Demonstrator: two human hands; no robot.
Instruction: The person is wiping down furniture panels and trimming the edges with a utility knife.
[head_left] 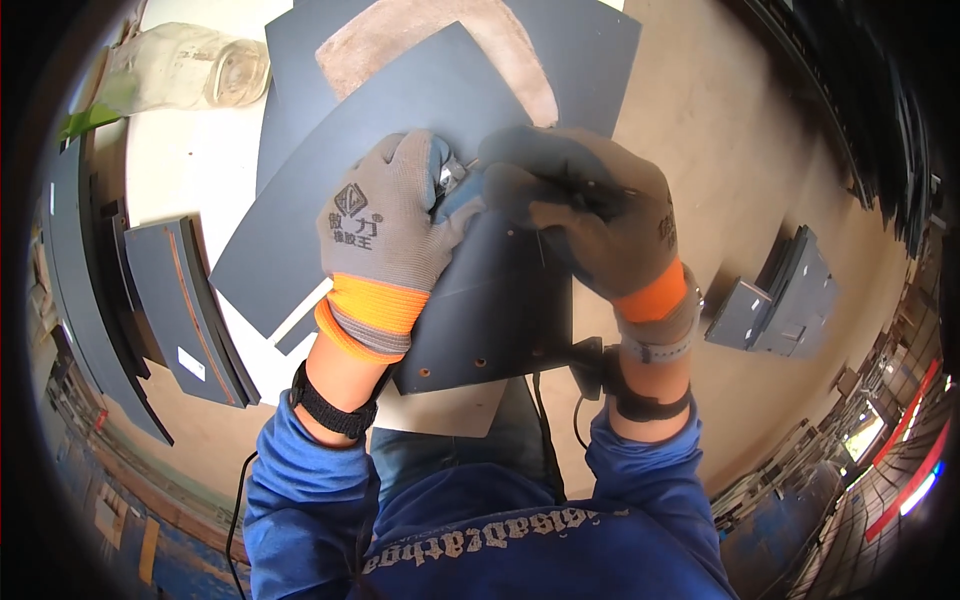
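Note:
My left hand [385, 205], in a grey work glove with an orange cuff, is closed around a small silvery metal piece [453, 174]. Its exact kind is too small to tell. Close by on the right, my right hand [600, 205], gloved alike, has its fingers bent and pinched together near that piece. Whatever those fingers hold is hidden. Beneath both hands lies a dark grey panel [490, 315] with small holes along its near edge. Another dark panel [285, 250] extends out under my left hand.
Beyond the hands, a curved tan piece [510, 55] rests on dark sheets. A clear plastic bottle [190, 68] lies at the far left. Stacked dark panels stand at left [185, 310] and right [785, 300] on the pale work surface [690, 150]. Dark strips [860, 100] line the far right.

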